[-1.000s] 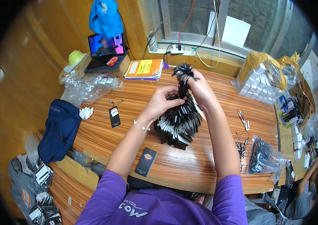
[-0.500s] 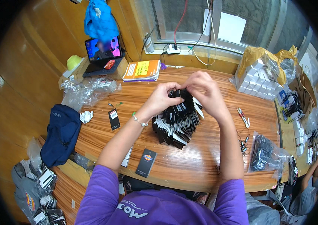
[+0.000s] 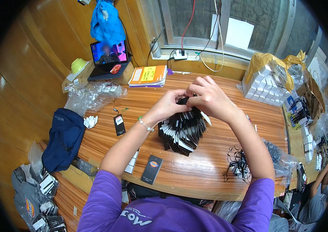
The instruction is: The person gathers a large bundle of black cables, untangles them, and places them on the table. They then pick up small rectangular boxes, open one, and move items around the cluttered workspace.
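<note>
A thick fanned bundle of black and white hang tags (image 3: 182, 133) rests on the wooden table in front of me. My left hand (image 3: 168, 104) is closed round the bundle's top end, thumb pressed on the tags. Right beside it, my right hand (image 3: 208, 98) pinches at the same top end. Its fingertips meet those of the left, and whatever they grip is too small to make out. Nearer to me lies a single dark hang tag (image 3: 152, 169), and another black tag (image 3: 119, 124) with a string is left of my left forearm.
A tangle of black strings (image 3: 238, 164) and a plastic bag of black items (image 3: 278, 154) lie by my right forearm. Small white boxes (image 3: 266, 87) are stacked at the back right. A laptop (image 3: 109, 56), notebooks (image 3: 147, 75) and a navy pouch (image 3: 62, 139) occupy the left.
My right hand has come left and closer to my left hand at the bundle's top. The right forearm has swung outward, uncovering more black strings and covering most of the red-handled tool.
</note>
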`<action>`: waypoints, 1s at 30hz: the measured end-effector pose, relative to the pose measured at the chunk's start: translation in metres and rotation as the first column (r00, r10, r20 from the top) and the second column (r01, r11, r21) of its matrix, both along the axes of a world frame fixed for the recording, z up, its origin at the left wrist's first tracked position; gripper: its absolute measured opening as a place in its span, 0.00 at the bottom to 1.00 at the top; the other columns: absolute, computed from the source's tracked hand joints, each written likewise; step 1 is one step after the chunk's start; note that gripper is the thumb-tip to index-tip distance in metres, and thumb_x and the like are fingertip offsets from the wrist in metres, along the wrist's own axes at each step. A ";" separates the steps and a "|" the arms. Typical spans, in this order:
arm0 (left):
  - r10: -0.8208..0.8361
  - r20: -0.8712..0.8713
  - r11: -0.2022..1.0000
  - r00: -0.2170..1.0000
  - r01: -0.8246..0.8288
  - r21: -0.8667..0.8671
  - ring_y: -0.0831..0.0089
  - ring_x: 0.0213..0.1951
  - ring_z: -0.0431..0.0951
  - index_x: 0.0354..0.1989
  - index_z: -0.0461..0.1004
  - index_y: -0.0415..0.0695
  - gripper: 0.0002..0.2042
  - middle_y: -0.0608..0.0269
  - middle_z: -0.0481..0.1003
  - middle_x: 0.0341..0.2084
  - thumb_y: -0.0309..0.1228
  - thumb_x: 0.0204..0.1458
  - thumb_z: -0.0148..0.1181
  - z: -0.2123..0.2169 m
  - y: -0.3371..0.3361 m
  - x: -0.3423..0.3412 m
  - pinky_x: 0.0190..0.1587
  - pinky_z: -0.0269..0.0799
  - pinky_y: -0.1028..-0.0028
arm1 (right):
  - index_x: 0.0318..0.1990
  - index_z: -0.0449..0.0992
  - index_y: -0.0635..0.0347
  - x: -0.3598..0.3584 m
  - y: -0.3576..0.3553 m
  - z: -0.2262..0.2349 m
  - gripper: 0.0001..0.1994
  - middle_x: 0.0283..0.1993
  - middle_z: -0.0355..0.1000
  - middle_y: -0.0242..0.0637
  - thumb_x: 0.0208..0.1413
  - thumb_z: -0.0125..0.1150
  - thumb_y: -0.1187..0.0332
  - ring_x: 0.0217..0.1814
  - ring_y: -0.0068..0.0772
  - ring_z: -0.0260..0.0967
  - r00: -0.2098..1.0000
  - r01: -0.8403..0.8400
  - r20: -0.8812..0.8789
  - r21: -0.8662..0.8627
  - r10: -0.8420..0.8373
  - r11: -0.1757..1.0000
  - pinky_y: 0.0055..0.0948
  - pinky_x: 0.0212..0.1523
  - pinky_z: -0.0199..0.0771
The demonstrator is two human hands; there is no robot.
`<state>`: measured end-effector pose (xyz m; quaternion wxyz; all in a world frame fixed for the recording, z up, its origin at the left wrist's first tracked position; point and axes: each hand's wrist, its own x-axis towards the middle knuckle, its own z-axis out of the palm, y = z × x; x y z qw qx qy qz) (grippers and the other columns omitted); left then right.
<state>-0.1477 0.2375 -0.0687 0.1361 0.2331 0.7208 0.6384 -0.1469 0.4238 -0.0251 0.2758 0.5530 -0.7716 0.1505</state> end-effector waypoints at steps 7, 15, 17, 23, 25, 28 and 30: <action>-0.078 0.036 0.997 0.996 0.077 0.020 0.82 0.40 0.71 0.43 0.68 0.37 0.17 0.67 0.72 0.36 0.18 0.41 0.60 0.001 -0.001 -0.005 0.45 0.67 0.80 | 0.27 0.74 0.54 -0.003 0.000 0.007 0.07 0.32 0.66 0.29 0.36 0.59 0.73 0.41 0.30 0.60 0.999 0.029 0.012 0.175 -0.032 0.984 0.29 0.43 0.59; -0.097 0.031 0.992 0.995 0.100 -0.083 0.84 0.34 0.71 0.38 0.72 0.36 0.10 0.69 0.74 0.31 0.20 0.45 0.57 0.000 -0.004 -0.011 0.39 0.68 0.82 | 0.36 0.73 0.60 0.005 0.012 0.009 0.11 0.35 0.66 0.37 0.42 0.56 0.68 0.44 0.36 0.59 0.964 0.151 0.139 0.408 -0.225 0.900 0.32 0.45 0.58; -0.086 0.017 0.995 0.996 0.086 -0.056 0.83 0.33 0.71 0.37 0.73 0.35 0.09 0.67 0.74 0.29 0.21 0.45 0.56 -0.001 -0.001 -0.009 0.37 0.68 0.82 | 0.32 0.74 0.60 0.007 0.013 0.012 0.09 0.34 0.66 0.37 0.42 0.56 0.67 0.44 0.36 0.59 0.949 0.152 0.176 0.470 -0.262 0.869 0.32 0.45 0.58; -0.061 0.006 0.994 0.998 0.062 -0.094 0.83 0.34 0.71 0.38 0.73 0.35 0.10 0.67 0.74 0.30 0.21 0.46 0.56 -0.002 -0.005 -0.006 0.38 0.68 0.82 | 0.16 0.70 0.61 0.002 0.011 0.011 0.12 0.27 0.63 0.35 0.44 0.57 0.63 0.36 0.31 0.59 0.832 -0.075 0.554 0.069 0.024 0.995 0.28 0.38 0.57; -0.109 -0.030 0.993 0.994 0.108 -0.037 0.85 0.33 0.70 0.38 0.73 0.37 0.09 0.69 0.73 0.30 0.22 0.47 0.57 -0.005 -0.001 -0.010 0.37 0.68 0.83 | 0.13 0.63 0.63 -0.003 0.011 -0.003 0.17 0.22 0.59 0.32 0.45 0.55 0.61 0.29 0.27 0.57 0.601 -0.123 0.765 -0.196 0.230 0.973 0.23 0.32 0.56; -0.096 -0.016 0.995 0.995 0.096 0.009 0.86 0.34 0.70 0.38 0.73 0.38 0.09 0.69 0.73 0.31 0.23 0.48 0.57 -0.007 -0.002 -0.009 0.37 0.67 0.83 | 0.13 0.62 0.60 -0.004 0.014 -0.015 0.17 0.17 0.56 0.26 0.47 0.55 0.63 0.22 0.18 0.52 0.177 0.089 0.921 -0.367 0.348 0.926 0.20 0.25 0.51; -0.061 -0.011 0.997 0.998 0.062 0.038 0.86 0.34 0.69 0.39 0.72 0.38 0.09 0.70 0.72 0.31 0.23 0.49 0.55 -0.010 -0.003 -0.008 0.37 0.66 0.83 | 0.13 0.62 0.55 -0.002 0.013 -0.020 0.16 0.15 0.52 0.19 0.50 0.55 0.64 0.20 0.12 0.47 0.183 0.112 0.923 -0.361 0.338 0.926 0.18 0.21 0.45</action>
